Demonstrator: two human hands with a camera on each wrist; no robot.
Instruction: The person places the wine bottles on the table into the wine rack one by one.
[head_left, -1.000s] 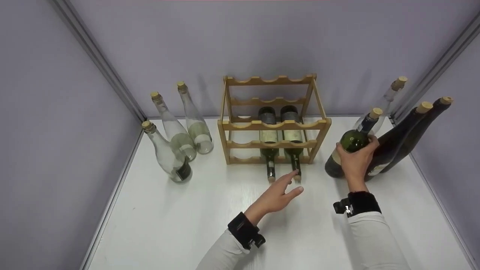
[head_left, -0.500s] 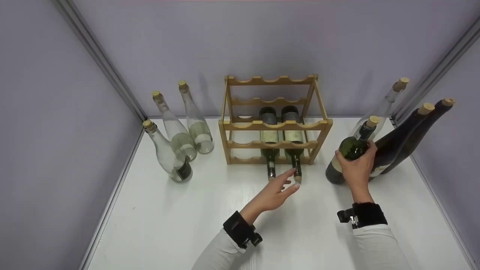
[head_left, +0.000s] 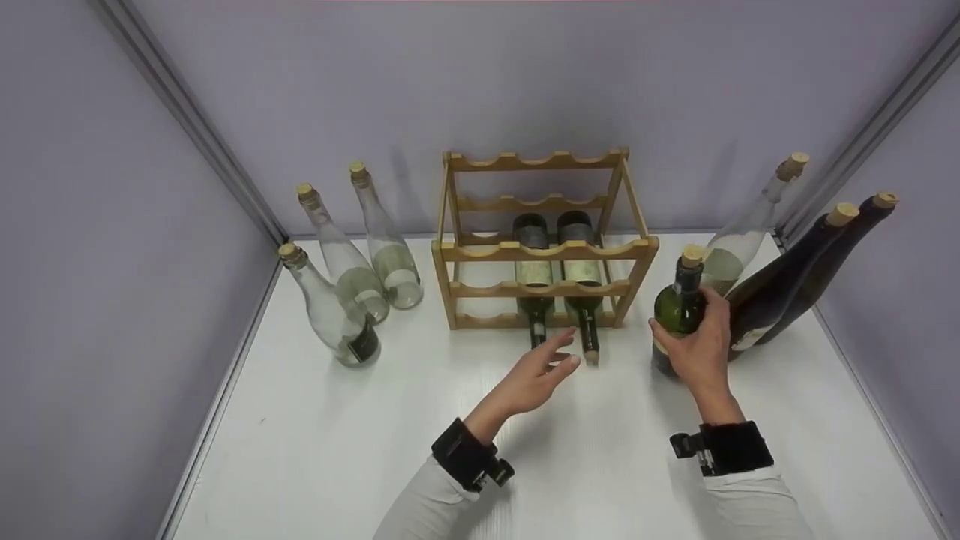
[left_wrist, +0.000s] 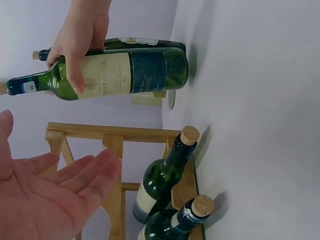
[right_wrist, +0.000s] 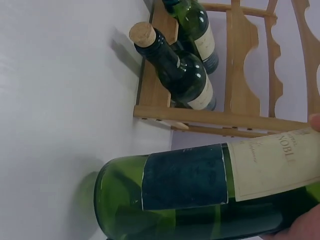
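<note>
My right hand [head_left: 699,350] grips a green wine bottle [right_wrist: 185,175] round its upper body, thumb on one side and fingers on the other. The bottle is upright, with a cork in its neck and a cream and dark blue label; its base is close over the table in the right wrist view. My left hand [head_left: 527,377] hovers before the wooden wine rack [head_left: 545,251], palm turned inward and fingers extended, holding nothing. Two corked green bottles, a left one [left_wrist: 175,220] and a right one [left_wrist: 165,175], lie in the rack's bottom row, necks toward me.
Several clear corked bottles [head_left: 330,322] stand on the left of the white table [head_left: 300,450]. At the right are two tall dark bottles [head_left: 780,277] and a clear bottle [head_left: 739,240]. Pale walls [head_left: 525,75] enclose the back and sides.
My right hand has brought the green wine bottle left and toward me, away from the tall dark bottles. My left hand has drawn slightly left and back.
</note>
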